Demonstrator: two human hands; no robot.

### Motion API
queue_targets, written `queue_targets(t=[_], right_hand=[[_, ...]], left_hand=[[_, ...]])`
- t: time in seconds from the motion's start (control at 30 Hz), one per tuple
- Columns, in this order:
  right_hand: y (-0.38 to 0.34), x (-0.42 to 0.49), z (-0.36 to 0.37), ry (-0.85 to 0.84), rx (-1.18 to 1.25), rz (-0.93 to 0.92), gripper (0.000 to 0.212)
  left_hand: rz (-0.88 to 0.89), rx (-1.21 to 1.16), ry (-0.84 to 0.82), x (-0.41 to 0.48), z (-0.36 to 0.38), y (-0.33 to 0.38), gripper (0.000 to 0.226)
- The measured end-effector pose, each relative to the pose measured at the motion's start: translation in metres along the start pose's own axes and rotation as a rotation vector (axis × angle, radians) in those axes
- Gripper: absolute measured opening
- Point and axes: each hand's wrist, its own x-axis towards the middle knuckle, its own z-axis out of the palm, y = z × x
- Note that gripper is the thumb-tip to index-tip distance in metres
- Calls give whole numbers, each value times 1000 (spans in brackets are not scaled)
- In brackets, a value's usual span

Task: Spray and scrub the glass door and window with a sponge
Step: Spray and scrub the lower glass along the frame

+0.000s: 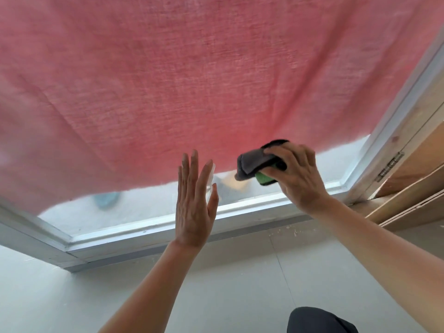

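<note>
A pink curtain [192, 80] hangs behind most of the glass pane [153, 203], leaving a strip of frosted glass bare along the bottom. My right hand [298, 174] grips a green sponge [264, 177] together with a dark grey cloth [254, 162] and holds them against the lower glass. My left hand [194, 200] is raised flat just left of it, fingers straight and pointing up, at the curtain's lower edge. Something white shows behind its fingers, too hidden to tell what it is.
A silver aluminium frame [149, 233] borders the glass at the bottom and on both sides. A wooden door frame with a metal hinge [389, 167] stands at the right. Pale floor tiles [216, 284] lie below. My dark-clothed knee [319, 320] shows at the bottom.
</note>
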Motion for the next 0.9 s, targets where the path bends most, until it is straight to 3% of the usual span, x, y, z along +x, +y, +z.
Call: queue_targets(t=[0.1, 0.17, 0.3, 0.4, 0.57, 0.7, 0.9], right_hand=[[-5, -39, 12, -253, -5, -1, 70], [-8, -53, 15, -367, -21, -6, 69], [-6, -58, 15, -387, 13, 17, 60], [7, -53, 3, -276, 60, 94, 49], [53, -12, -31, 46, 37, 186, 36], [77, 31, -57, 274, 28, 200, 10], [70, 18, -38, 302, -3, 244, 20]], left_hand=[[2, 9, -15, 2, 3, 3, 58], [13, 22, -28, 3, 3, 5, 58], [95, 80, -72, 15, 2, 5, 61], [194, 125, -105, 28, 0, 2, 63], [266, 171, -139, 40, 9, 5, 60], [320, 156, -169, 46, 19, 12, 58], [423, 181, -210, 57, 37, 14, 54]])
